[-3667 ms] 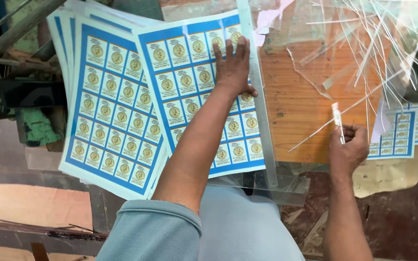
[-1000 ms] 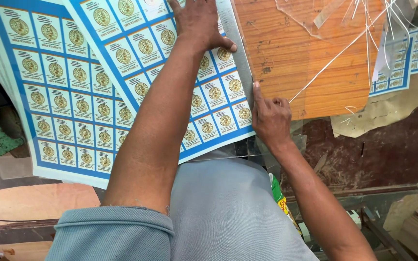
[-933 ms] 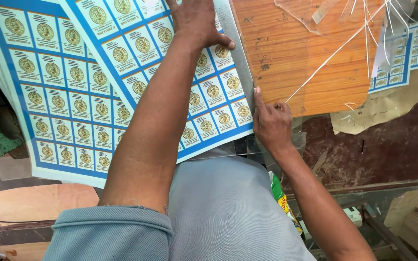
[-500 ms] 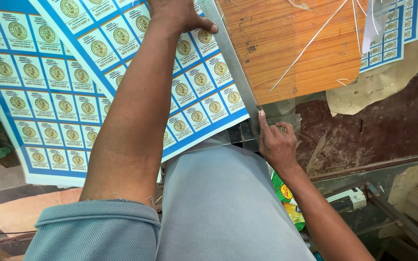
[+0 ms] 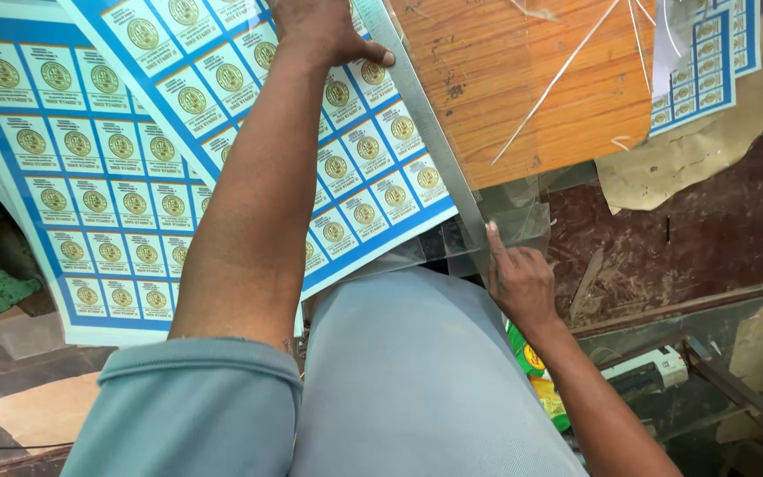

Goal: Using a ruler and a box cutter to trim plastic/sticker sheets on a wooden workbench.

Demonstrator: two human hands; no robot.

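The left hand [image 5: 324,31], at twelve o'clock, presses palm-down with fingers spread on the top printed sheet [image 5: 249,106], a glossy blue-bordered sheet of round gold labels in rows. More such sheets [image 5: 72,221] fan out toward nine o'clock. A metal ruler [image 5: 426,132] lies along the sheet's right edge, beside an orange wooden board [image 5: 532,79]. The right hand [image 5: 518,278], at four o'clock, rests its index fingertip at the ruler's near end, other fingers curled, holding nothing visible.

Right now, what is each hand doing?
Left hand: open, pressing flat on the ruler and label sheet.
Right hand: finger pointing along the ruler's lower end; holding nothing visible.
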